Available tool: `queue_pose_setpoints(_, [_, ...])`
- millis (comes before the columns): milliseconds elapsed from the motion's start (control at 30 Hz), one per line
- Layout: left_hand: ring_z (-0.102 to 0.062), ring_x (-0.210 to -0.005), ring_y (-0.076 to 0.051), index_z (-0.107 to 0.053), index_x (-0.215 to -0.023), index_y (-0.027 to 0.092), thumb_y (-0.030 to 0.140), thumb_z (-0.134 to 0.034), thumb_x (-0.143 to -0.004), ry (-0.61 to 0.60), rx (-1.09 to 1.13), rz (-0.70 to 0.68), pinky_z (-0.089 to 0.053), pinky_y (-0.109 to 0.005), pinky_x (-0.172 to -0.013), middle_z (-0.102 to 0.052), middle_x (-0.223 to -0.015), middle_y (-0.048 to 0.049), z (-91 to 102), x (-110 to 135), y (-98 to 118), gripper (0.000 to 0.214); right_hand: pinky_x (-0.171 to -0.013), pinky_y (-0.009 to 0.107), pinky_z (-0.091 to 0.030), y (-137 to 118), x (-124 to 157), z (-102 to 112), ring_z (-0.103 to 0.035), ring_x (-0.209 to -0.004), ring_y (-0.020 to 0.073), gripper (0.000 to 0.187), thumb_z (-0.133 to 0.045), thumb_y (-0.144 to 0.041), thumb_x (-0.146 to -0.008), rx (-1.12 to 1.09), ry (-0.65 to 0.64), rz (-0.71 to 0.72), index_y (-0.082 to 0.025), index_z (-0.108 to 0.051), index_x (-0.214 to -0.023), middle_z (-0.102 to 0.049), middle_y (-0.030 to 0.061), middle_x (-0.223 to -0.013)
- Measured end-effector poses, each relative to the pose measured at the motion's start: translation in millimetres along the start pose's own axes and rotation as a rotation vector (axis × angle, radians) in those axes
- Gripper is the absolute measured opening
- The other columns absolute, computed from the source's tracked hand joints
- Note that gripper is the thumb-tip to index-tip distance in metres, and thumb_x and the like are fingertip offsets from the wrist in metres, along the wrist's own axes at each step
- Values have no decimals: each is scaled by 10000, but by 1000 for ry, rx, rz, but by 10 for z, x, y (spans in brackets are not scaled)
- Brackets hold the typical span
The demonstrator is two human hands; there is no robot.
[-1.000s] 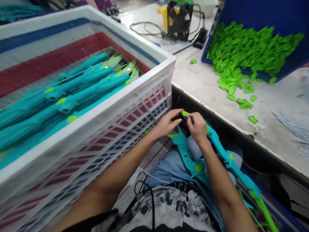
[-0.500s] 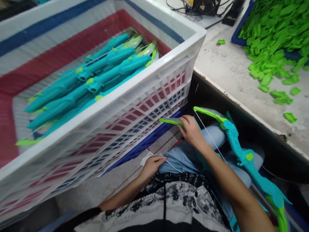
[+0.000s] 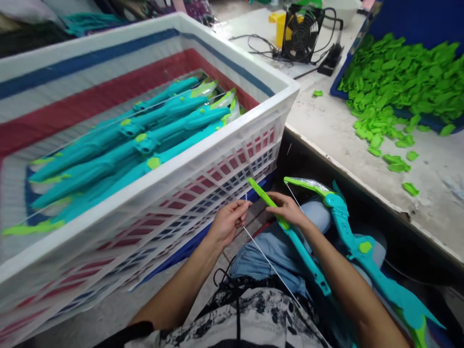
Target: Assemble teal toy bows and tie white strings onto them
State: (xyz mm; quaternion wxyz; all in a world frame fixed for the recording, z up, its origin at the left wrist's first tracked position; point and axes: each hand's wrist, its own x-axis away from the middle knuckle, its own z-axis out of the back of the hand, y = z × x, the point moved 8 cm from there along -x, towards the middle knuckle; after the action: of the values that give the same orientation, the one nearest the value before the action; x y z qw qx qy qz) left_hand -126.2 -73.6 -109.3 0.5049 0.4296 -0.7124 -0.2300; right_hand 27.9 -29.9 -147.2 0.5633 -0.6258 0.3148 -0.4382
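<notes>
My right hand (image 3: pixel 290 210) is closed round the green limb of a teal toy bow (image 3: pixel 286 227) that lies across my lap. My left hand (image 3: pixel 229 222) pinches a thin white string (image 3: pixel 268 263), which runs taut from the fingers down toward my waist. A second teal and green bow (image 3: pixel 357 249) lies on my right thigh, its own string attached near the green tip.
A large white plastic crate (image 3: pixel 203 159) at the left holds several finished teal bows (image 3: pixel 137 140). On the worktable (image 3: pixel 340 125) at the right lie loose green plastic pieces (image 3: pixel 391 87) spilling from a blue bin (image 3: pixel 416 19), and a small black fan (image 3: pixel 300 31) with cables.
My left hand has risen from my waist to beside the bow's green tip, drawing the string taut. My right hand has tilted the bow limb upward.
</notes>
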Motion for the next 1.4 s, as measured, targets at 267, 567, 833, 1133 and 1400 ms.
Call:
queue_pose_setpoints(267, [-356,-420,-57,-596,-703,147,510,-785,-586,0,-285,-237,-215,-194,-432,-460,-464,58,-197,-144,496,425,-708,286,-505,138,246,-47,-639,-904,192,509,-828,-292,-595,-373,34,-173,-241,-664,-1074,-703,21,-1001])
queue_pose_setpoints(567, [-407,-460,-81,-594,-717,160,472,-674,-703,116,-429,-433,-278,-209,-470,-481,-493,47,-241,-159,605,322,-674,265,-503,105,266,-17,-635,-853,175,486,-830,-285,-582,-367,73,-173,-244,-672,-1040,-701,9,-946])
queue_pose_setpoints(833, [-380,-466,-81,-593,-728,154,444,-632,-726,102,-519,-460,-264,-213,-476,-445,-494,54,-244,-133,628,293,-688,279,-503,134,267,7,-635,-851,185,511,-842,-298,-563,-373,101,-185,-247,-672,-1042,-704,11,-924])
queue_pose_setpoints(1133, [-380,-474,-83,-598,-721,158,435,-637,-737,108,-535,-488,-270,-213,-478,-453,-501,51,-277,-135,666,280,-721,298,-516,133,270,9,-642,-875,195,518,-840,-312,-569,-354,99,-177,-247,-675,-1056,-707,23,-970])
queue_pose_setpoints(1400, [-408,-477,-79,-576,-790,163,440,-669,-728,6,-409,-458,-296,-203,-494,-472,-501,62,-368,-188,625,299,-752,314,-528,166,280,-39,-649,-896,200,532,-839,-329,-578,-345,96,-169,-257,-676,-1080,-714,23,-981])
